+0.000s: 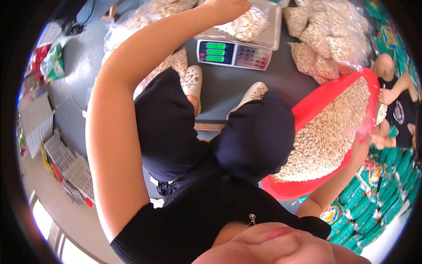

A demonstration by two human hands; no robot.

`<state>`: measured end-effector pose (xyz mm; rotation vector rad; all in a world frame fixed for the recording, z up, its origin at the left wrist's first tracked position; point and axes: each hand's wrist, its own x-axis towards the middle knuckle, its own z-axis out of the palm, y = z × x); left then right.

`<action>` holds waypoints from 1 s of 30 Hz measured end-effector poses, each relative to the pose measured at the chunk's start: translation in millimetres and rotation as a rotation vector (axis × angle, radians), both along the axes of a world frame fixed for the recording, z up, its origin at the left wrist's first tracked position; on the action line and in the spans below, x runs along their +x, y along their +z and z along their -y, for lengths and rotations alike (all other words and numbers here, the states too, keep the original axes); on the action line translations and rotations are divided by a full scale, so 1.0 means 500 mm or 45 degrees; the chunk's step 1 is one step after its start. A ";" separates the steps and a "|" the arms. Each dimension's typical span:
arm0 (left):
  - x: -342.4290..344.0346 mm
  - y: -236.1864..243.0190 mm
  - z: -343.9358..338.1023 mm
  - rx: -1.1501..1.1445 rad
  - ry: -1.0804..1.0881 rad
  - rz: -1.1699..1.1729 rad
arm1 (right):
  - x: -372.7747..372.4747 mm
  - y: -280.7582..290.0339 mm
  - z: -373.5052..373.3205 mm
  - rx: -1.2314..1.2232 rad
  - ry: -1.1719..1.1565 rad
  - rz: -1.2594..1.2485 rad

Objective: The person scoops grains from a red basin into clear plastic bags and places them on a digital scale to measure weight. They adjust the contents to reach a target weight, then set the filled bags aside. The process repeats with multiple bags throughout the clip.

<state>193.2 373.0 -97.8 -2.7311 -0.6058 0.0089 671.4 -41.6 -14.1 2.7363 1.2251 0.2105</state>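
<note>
On the flat pan of a digital scale (235, 55) lies a clear bag of pale nuts (248, 26), which look like pistachios. My left hand (226, 9) reaches across to the top of this bag, its fingers closed on the plastic and partly cut off by the upper edge. Beside my right knee stands a large red tub (281, 190) heaped with the same loose nuts (323, 132). My right hand (362, 140) is over the tub's right side. Clear, crinkled plastic (361, 126) covers part of it, and its fingers cannot be made out.
Filled bags of nuts (327, 33) pile up right of the scale, with more bags (165, 70) left of it. A co-worker's hand (387, 96) is at the tub's far right. Green packages (369, 202) are stacked at lower right. White crates (66, 158) stand far left.
</note>
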 end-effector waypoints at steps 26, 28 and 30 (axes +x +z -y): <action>0.100 -0.118 -0.063 -0.781 0.297 0.126 | 0.497 -0.480 -0.588 0.724 -0.316 -0.769; 0.036 -0.109 -0.056 -0.877 0.370 0.309 | 0.420 -0.528 -0.626 1.200 -0.348 -1.212; -0.044 -0.075 -0.037 -0.820 0.356 0.344 | 0.232 -0.538 -0.640 1.457 -0.536 -1.751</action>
